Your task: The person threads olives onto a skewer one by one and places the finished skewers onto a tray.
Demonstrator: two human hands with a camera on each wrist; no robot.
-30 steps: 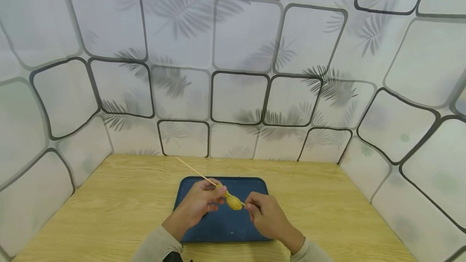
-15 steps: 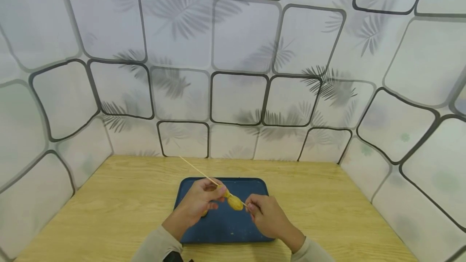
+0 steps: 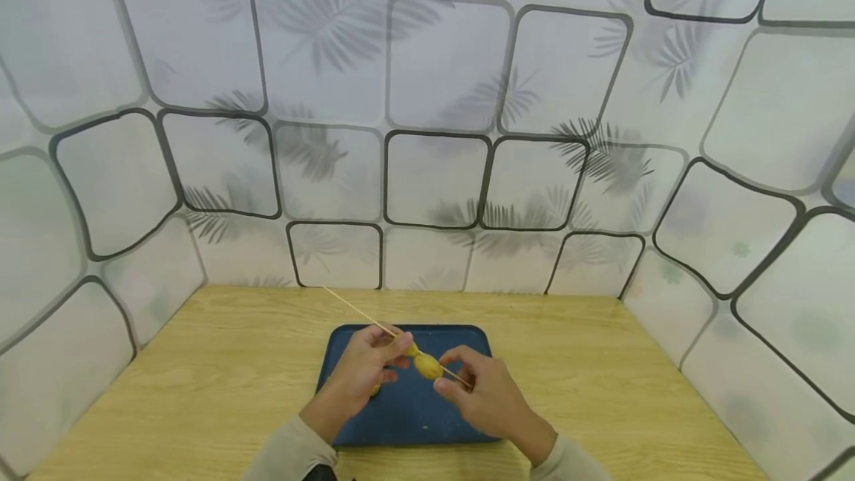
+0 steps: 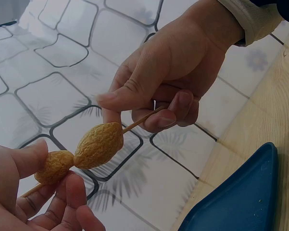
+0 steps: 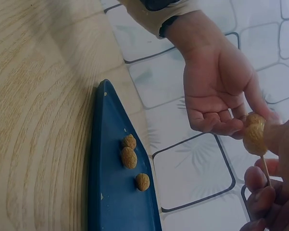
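A thin wooden skewer (image 3: 354, 308) runs through two wrinkled golden-brown food balls. My left hand (image 3: 364, 366) pinches the farther, smaller ball (image 4: 54, 167) between thumb and fingers. Against it sits the larger, oval ball (image 4: 100, 145), uncovered on most of its side in the left wrist view. My right hand (image 3: 490, 392) has its curled fingers at the short skewer end (image 4: 143, 119), with thumb and forefinger spread beside the larger ball. Both hands are above a dark blue tray (image 3: 427, 421). The long skewer end points away to the far left.
Several similar brown balls (image 5: 129, 158) lie on the tray, mostly hidden by my left hand in the head view. The tray stands on a wood-grain table (image 3: 568, 347). Patterned pale walls (image 3: 441, 177) enclose the back and sides.
My right thumb and forefinger have spread from their pinch at the skewer end and come nearer the larger ball, baring more skewer. My left hand keeps its pinch, barely shifting.
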